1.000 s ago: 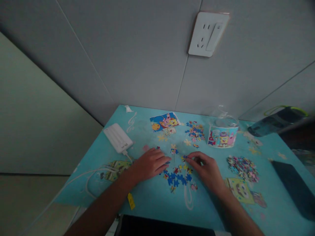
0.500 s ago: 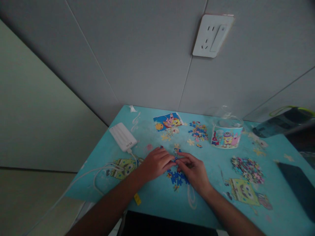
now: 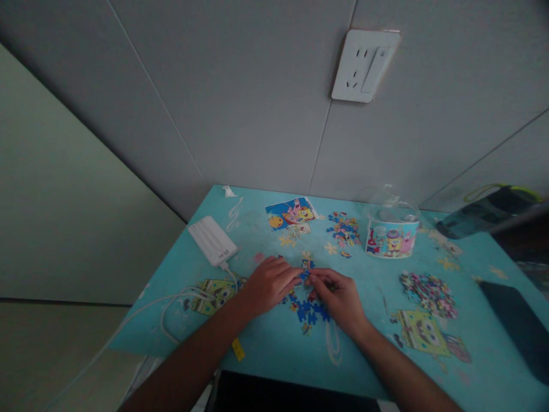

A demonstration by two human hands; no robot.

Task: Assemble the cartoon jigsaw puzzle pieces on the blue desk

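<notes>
A partly joined patch of blue puzzle pieces [image 3: 309, 309] lies on the turquoise cartoon-printed table [image 3: 274, 349]. My left hand [image 3: 269, 282] rests palm down on its left side, fingers together and pointing right. My right hand [image 3: 335, 297] lies on the patch's right side, its fingertips pinched at a small piece that meets the left fingertips near the patch's top. The piece itself is too small to make out. A single blue piece [image 3: 306, 264] sits just beyond the fingers.
A white power bank [image 3: 213, 240] with a cable lies at the left. A reference picture [image 3: 290, 212], a loose pile of pieces [image 3: 342, 227], a clear printed tub [image 3: 391, 232] and another pile [image 3: 428, 293] lie beyond and right. A dark device [image 3: 517, 328] sits at the right edge.
My right hand slid left from the patch's right end until its fingertips met my left hand's fingertips. The left hand barely moved.
</notes>
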